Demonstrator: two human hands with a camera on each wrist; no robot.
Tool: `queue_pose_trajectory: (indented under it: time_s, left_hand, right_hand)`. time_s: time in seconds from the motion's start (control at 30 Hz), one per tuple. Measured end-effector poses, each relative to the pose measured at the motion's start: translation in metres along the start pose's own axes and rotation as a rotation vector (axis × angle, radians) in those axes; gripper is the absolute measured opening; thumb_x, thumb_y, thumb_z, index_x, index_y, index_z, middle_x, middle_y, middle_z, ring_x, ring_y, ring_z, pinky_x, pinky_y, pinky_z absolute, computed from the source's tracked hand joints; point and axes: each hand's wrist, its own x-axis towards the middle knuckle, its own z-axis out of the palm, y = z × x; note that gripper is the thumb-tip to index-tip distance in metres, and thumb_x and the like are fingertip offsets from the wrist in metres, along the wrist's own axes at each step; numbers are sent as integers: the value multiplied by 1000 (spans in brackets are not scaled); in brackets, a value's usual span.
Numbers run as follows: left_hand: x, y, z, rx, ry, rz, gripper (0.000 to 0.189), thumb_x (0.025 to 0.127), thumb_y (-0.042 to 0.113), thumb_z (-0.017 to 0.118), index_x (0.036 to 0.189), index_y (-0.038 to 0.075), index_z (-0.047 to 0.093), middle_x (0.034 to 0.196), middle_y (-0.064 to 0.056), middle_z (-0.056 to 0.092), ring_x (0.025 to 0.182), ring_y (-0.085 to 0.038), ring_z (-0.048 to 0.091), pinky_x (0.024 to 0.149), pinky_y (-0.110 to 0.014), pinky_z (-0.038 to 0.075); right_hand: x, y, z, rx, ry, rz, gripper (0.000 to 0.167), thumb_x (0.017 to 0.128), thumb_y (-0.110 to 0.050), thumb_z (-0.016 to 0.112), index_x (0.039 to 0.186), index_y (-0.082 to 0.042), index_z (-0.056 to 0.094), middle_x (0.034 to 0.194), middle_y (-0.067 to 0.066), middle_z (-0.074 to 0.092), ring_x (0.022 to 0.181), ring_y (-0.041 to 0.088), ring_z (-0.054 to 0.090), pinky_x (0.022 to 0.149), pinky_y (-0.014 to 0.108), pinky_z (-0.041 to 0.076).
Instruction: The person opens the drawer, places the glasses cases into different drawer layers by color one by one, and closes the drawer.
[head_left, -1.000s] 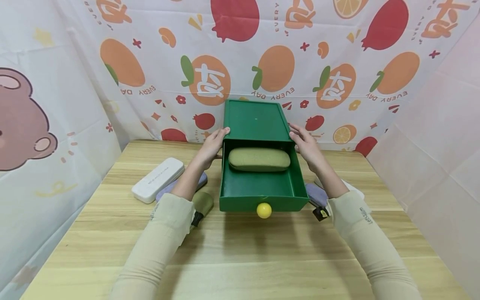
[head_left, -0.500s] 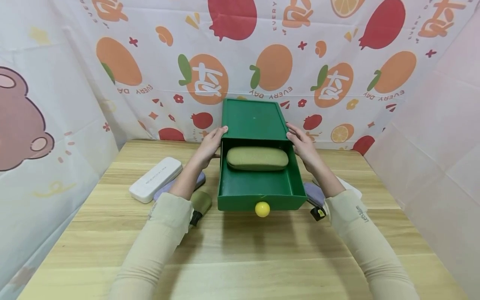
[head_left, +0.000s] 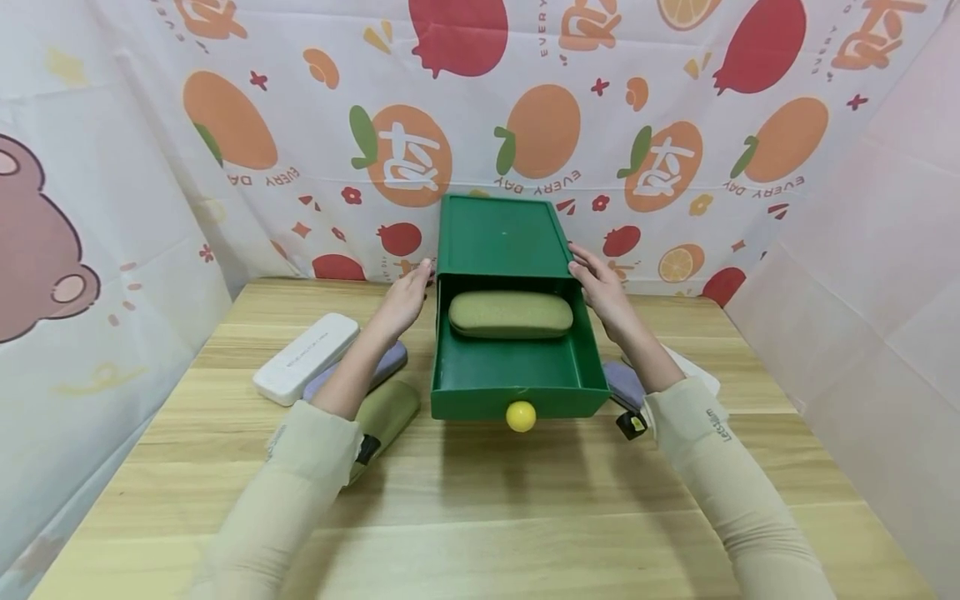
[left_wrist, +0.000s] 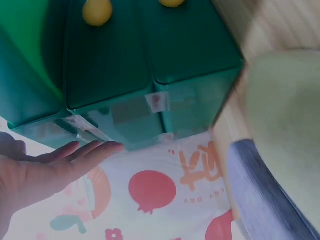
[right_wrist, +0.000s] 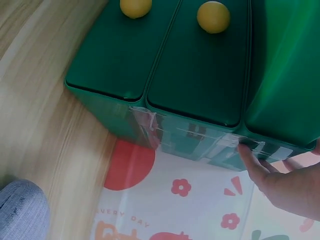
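Observation:
A green drawer cabinet stands at the back of the table, its top drawer pulled out by a yellow knob. Inside that drawer, towards the back, lies an olive glasses case. My left hand is just off the cabinet's left side, fingers extended. Two lower drawers with yellow knobs show closed in the left wrist view. My right hand rests against the cabinet's right side near the top, its thumb at the taped side wall.
Left of the cabinet lie a white glasses case, a purple one and an olive one, partly under the left forearm. At right, a purple case and a white case lie partly behind the right forearm. A fruit-print cloth hangs behind.
My left hand has let go of the cabinet's upper left edge and moved slightly away to the left. The right hand stays at the cabinet's side. The drawer and the case inside have not moved.

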Motion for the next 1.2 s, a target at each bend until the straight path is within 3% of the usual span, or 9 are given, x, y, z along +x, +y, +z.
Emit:
queue_pose_trajectory:
  time_s: [0.1, 0.2, 0.4, 0.53, 0.7, 0.9, 1.0, 1.1, 1.2]
  left_hand:
    - [-11, -6, -2, 140, 5, 43, 66, 100, 44, 15, 141, -5, 26, 142, -23, 30, 130, -36, 25, 104, -46, 20]
    - [-26, -9, -3, 274, -3, 49, 60, 101, 38, 21, 137, -9, 32, 136, -26, 37, 127, -38, 31, 102, -48, 24]
    - [-60, -17, 4, 547, -37, 89, 47, 97, 23, 46, 129, -11, 43, 124, -30, 47, 109, -41, 48, 88, -51, 39]
    - [-86, -22, 9, 687, -30, 123, 45, 91, 18, 57, 122, -12, 47, 119, -32, 47, 107, -45, 48, 84, -53, 41]
    - [-111, -36, 13, 839, -55, 109, 53, 85, 16, 65, 122, -16, 45, 116, -35, 46, 102, -52, 46, 77, -57, 44]
    - [-122, -55, 16, 869, -130, 52, 56, 81, 12, 66, 123, -17, 43, 114, -36, 43, 98, -54, 45, 67, -58, 46]
    - [-124, -62, 17, 862, -146, 33, 60, 78, 10, 69, 124, -16, 41, 111, -36, 42, 94, -55, 45, 66, -57, 46]
    - [-126, -67, 18, 842, -173, 6, 72, 74, 11, 76, 127, -16, 36, 111, -35, 41, 93, -56, 45, 67, -57, 46]
    - [-126, -71, 18, 810, -198, -12, 82, 69, 12, 80, 131, -15, 31, 111, -35, 40, 91, -55, 46, 67, -56, 46]
  right_hand:
    - [0, 0, 0, 0, 6, -5, 50, 98, -28, 43, 145, -14, 31, 145, 13, 28, 131, 27, 26, 99, 50, 27]
    - [0, 0, -1, -2, 12, -13, 49, 98, -27, 42, 144, -13, 31, 144, 14, 28, 130, 26, 28, 97, 48, 30]
    - [0, 0, -1, -11, 22, -18, 48, 98, -27, 43, 144, -14, 33, 143, 12, 30, 126, 24, 32, 89, 41, 34]
    - [0, 0, -1, -13, 18, -17, 49, 98, -28, 43, 144, -14, 33, 143, 12, 30, 128, 23, 31, 97, 45, 32]
    - [-1, -2, 1, -34, 26, -4, 48, 98, -29, 43, 144, -16, 33, 142, 10, 33, 100, 14, 46, 81, 32, 38]
    - [-2, -3, 2, -23, 33, -2, 48, 98, -28, 43, 143, -15, 34, 142, 11, 32, 118, 19, 38, 90, 39, 36]
    - [-2, -3, 2, -24, 35, -6, 47, 98, -28, 42, 143, -15, 34, 142, 11, 33, 98, 20, 43, 79, 36, 36]
    - [-2, -2, 2, -31, 34, -9, 48, 98, -28, 42, 143, -15, 34, 141, 12, 33, 95, 19, 42, 78, 35, 36]
    - [-2, -2, 2, -25, 32, -10, 48, 98, -28, 43, 143, -15, 34, 142, 12, 32, 118, 22, 39, 92, 42, 35]
